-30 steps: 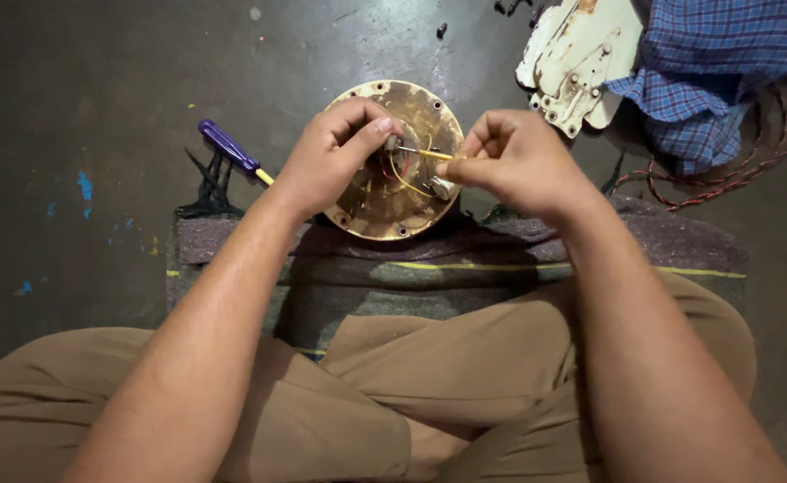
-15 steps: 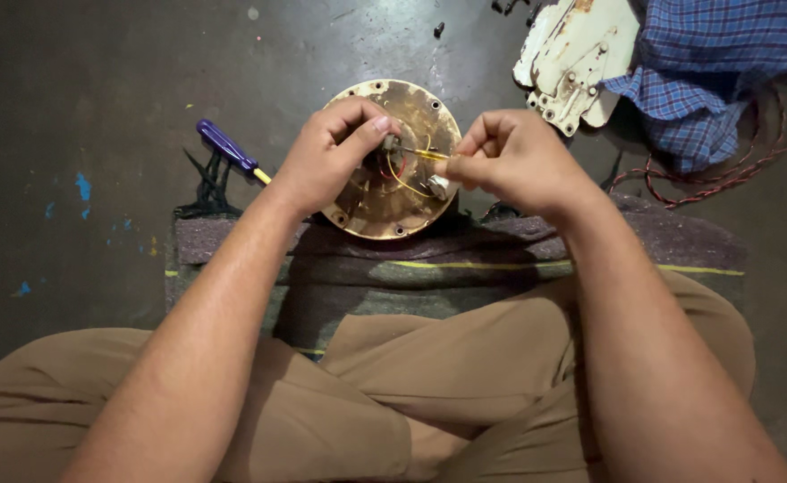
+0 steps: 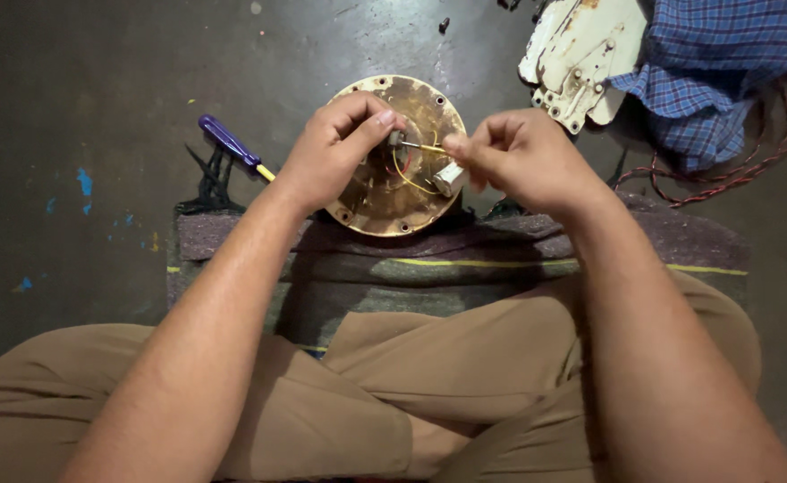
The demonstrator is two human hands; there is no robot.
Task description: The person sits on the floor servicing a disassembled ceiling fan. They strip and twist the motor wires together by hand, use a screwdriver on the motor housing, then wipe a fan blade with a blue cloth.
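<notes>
A person is sitting cross-legged on the dark floor [image 3: 98, 80], and everything is gathering around the round brass-coloured metal disc [image 3: 411, 201] lying just beyond the knees, on the far edge of a grey mat [image 3: 501, 255] with a yellow stripe. The left hand [image 3: 335, 152] is resting over the disc's left half, fingers curled in and thumb and forefinger pinching a small part at the disc's centre. The right hand [image 3: 523, 161] is hovering over the disc's right edge, fingers bunched and nipping the end of a thin yellow wire [image 3: 422, 148] that is running across to the left fingertips. More yellow wire is looping on the disc's face beside a small pale cylinder [image 3: 448, 178]. Left of the disc a purple-handled screwdriver [image 3: 230, 143] is lying on the floor, its tip hidden behind the left wrist. To the disc's upper right a worn white metal plate [image 3: 581, 49] is lying beside a blue checked cloth [image 3: 724, 63], with reddish cord [image 3: 724, 183] trailing below.
</notes>
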